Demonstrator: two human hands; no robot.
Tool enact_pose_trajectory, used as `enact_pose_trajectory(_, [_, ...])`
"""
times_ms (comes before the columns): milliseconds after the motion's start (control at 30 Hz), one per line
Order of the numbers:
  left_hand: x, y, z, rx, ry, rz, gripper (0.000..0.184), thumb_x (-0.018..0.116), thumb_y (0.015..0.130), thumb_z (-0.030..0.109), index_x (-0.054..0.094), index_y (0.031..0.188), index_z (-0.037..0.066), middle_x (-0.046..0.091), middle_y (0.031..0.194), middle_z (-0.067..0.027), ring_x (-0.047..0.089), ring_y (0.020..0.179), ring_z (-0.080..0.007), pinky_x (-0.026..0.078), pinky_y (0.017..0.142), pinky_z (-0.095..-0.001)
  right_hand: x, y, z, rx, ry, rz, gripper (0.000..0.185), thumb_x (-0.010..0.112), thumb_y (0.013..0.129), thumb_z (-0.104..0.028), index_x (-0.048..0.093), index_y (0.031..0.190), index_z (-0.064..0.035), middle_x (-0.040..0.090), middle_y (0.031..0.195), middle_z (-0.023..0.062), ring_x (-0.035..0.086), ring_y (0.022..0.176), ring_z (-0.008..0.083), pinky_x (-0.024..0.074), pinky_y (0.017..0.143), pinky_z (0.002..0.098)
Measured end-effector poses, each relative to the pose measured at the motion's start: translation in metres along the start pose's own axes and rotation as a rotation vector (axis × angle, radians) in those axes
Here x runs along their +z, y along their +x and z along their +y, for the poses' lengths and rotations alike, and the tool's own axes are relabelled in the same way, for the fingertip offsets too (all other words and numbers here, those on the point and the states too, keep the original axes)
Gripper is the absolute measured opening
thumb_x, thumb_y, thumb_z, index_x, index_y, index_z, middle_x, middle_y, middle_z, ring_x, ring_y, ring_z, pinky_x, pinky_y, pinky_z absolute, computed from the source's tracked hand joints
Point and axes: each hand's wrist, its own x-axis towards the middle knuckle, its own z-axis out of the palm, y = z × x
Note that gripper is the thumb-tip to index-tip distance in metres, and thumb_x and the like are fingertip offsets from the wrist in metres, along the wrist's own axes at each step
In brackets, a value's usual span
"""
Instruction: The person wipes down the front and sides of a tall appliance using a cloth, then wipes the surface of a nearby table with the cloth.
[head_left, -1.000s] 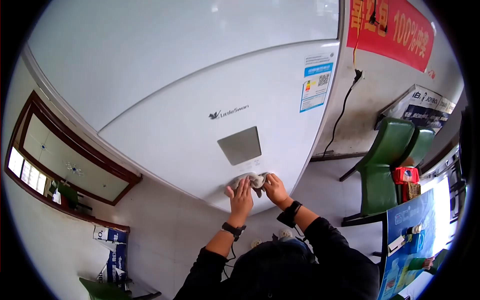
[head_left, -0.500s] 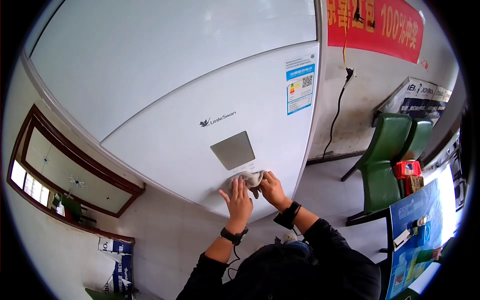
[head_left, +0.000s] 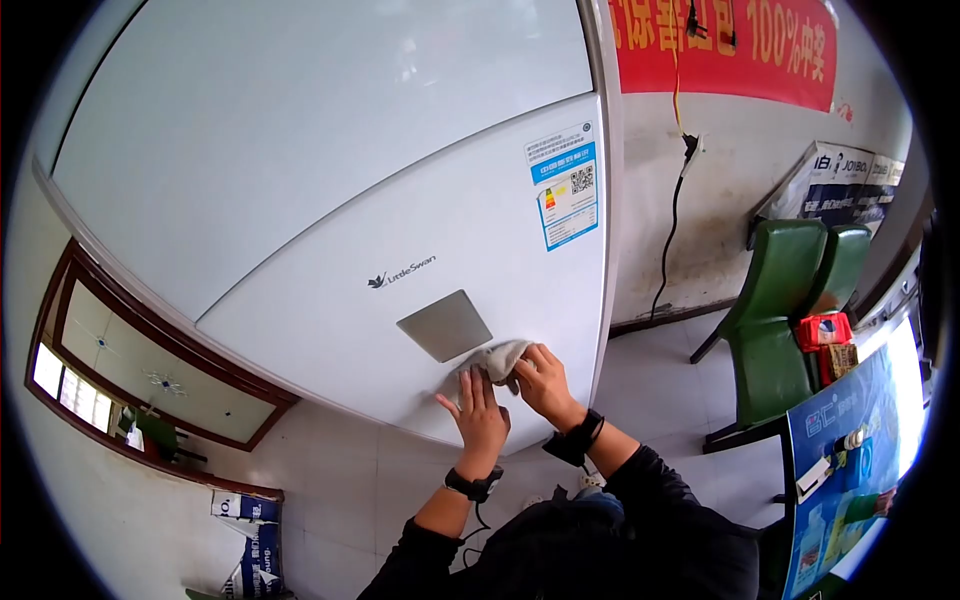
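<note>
A white LittleSwan appliance with a grey square panel fills the upper middle of the head view. My right hand grips a crumpled light-grey cloth just below and to the right of that panel. The cloth lies against the white front. My left hand rests with fingers extended and thumb apart, its fingertips at the cloth's left edge. Part of the cloth is hidden by my fingers.
Green chairs stand on the right, with red packs on one seat. A blue-topped table is at lower right, where another person's hand shows. A black cable hangs along the wall.
The view has shifted, so the appliance's logo and label appear farther left. My right hand and the cloth have moved right relative to the panel, with the left hand following.
</note>
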Motion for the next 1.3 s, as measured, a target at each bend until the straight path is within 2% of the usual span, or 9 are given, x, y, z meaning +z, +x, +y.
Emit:
enact_pose_trajectory(233, [0.005, 0.003, 0.012, -0.052, -0.018, -0.008, 0.058, 0.052, 0.06, 0.007, 0.039, 0.114, -0.009, 0.034, 0.126, -0.0173, 0.019, 0.124, -0.0316, -0.004, 0.093, -0.0626, 0.014, -0.011, 0.012, -0.031, -0.064, -0.095, 0.027, 0.058, 0.057, 0.001, 0.056, 0.083, -0.0046, 0.045, 0.085, 0.0142, 0.046, 0.076, 0.0316, 0.0419, 0.06, 0.0374])
enact_pose_trajectory(500, [-0.026, 0.006, 0.015, -0.02, -0.109, -0.075, 0.057, 0.052, 0.06, 0.007, 0.039, 0.114, -0.006, 0.035, 0.125, -0.0171, 0.02, 0.125, -0.03, -0.005, 0.093, -0.0618, 0.016, -0.015, 0.016, -0.076, -0.096, -0.066, 0.018, 0.053, 0.056, 0.0, 0.054, 0.073, -0.004, 0.044, 0.081, 0.0117, 0.045, 0.073, 0.0285, 0.0413, 0.065, 0.0366])
enact_pose_trajectory(567, [-0.037, 0.013, 0.022, -0.143, -0.184, -0.059, 0.059, 0.052, 0.06, 0.008, 0.038, 0.115, -0.007, 0.035, 0.124, -0.0187, 0.021, 0.124, -0.0313, -0.005, 0.094, -0.0612, 0.014, -0.006, 0.016, -0.165, -0.082, -0.047, 0.03, 0.055, 0.055, 0.001, 0.058, 0.085, -0.0047, 0.046, 0.085, 0.0124, 0.046, 0.075, 0.0284, 0.0417, 0.061, 0.0357])
enact_pose_trajectory(633, [-0.029, 0.012, 0.024, -0.145, -0.178, -0.059, 0.061, 0.053, 0.059, 0.009, 0.037, 0.115, -0.008, 0.034, 0.125, -0.0188, 0.02, 0.124, -0.0319, -0.005, 0.094, -0.0607, 0.021, -0.014, 0.02, -0.158, -0.099, -0.026, 0.03, 0.055, 0.054, 0.001, 0.058, 0.084, -0.0046, 0.045, 0.083, 0.0126, 0.046, 0.073, 0.0283, 0.0416, 0.06, 0.0358])
enact_pose_trajectory(833, [0.001, -0.007, 0.017, -0.059, -0.114, -0.172, 0.057, 0.056, 0.061, 0.011, 0.042, 0.114, -0.002, 0.033, 0.128, -0.0128, 0.022, 0.125, -0.0269, 0.003, 0.094, -0.0615, 0.02, -0.038, 0.032, -0.112, -0.058, -0.108, 0.028, 0.058, 0.053, 0.0, 0.056, 0.08, -0.005, 0.045, 0.082, 0.0129, 0.047, 0.072, 0.0289, 0.043, 0.059, 0.0353])
enact_pose_trajectory(900, [-0.01, -0.002, 0.021, -0.034, -0.13, -0.191, 0.058, 0.056, 0.061, 0.011, 0.04, 0.115, -0.003, 0.032, 0.128, -0.0161, 0.022, 0.124, -0.03, 0.006, 0.096, -0.0594, 0.008, -0.021, 0.032, -0.132, -0.06, -0.042, 0.026, 0.058, 0.053, 0.0, 0.055, 0.078, -0.0053, 0.045, 0.081, 0.0126, 0.048, 0.07, 0.0283, 0.0436, 0.056, 0.0347])
enact_pose_trajectory(967, [-0.02, 0.01, 0.026, -0.034, -0.262, -0.071, 0.06, 0.056, 0.061, 0.01, 0.037, 0.116, -0.004, 0.029, 0.128, -0.0202, 0.023, 0.123, -0.0343, 0.01, 0.096, -0.0577, -0.01, 0.008, 0.029, -0.127, -0.057, 0.067, 0.022, 0.059, 0.057, -0.004, 0.054, 0.079, -0.0058, 0.048, 0.08, 0.0113, 0.05, 0.07, 0.0282, 0.0444, 0.062, 0.0358])
enact_pose_trajectory(1033, [-0.034, 0.03, 0.028, 0.042, -0.279, -0.014, 0.061, 0.056, 0.062, 0.012, 0.034, 0.117, -0.004, 0.028, 0.127, -0.0229, 0.025, 0.121, -0.038, 0.011, 0.097, -0.0566, -0.028, 0.048, 0.022, -0.144, 0.055, 0.238, 0.025, 0.057, 0.054, 0.004, 0.054, 0.076, -0.0065, 0.048, 0.076, 0.0096, 0.051, 0.062, 0.0258, 0.043, 0.05, 0.0314])
enact_pose_trajectory(1300, [-0.039, 0.101, 0.049, 0.249, 0.056, 0.254, 0.047, 0.052, 0.069, 0.009, 0.04, 0.113, -0.005, 0.028, 0.127, -0.0231, 0.02, 0.122, -0.0387, 0.005, 0.098, -0.0566, -0.098, 0.114, 0.042, -0.266, -0.066, 0.267, 0.029, 0.06, 0.054, -0.002, 0.057, 0.082, -0.0085, 0.049, 0.078, 0.0051, 0.049, 0.07, 0.0219, 0.0427, 0.057, 0.0302])
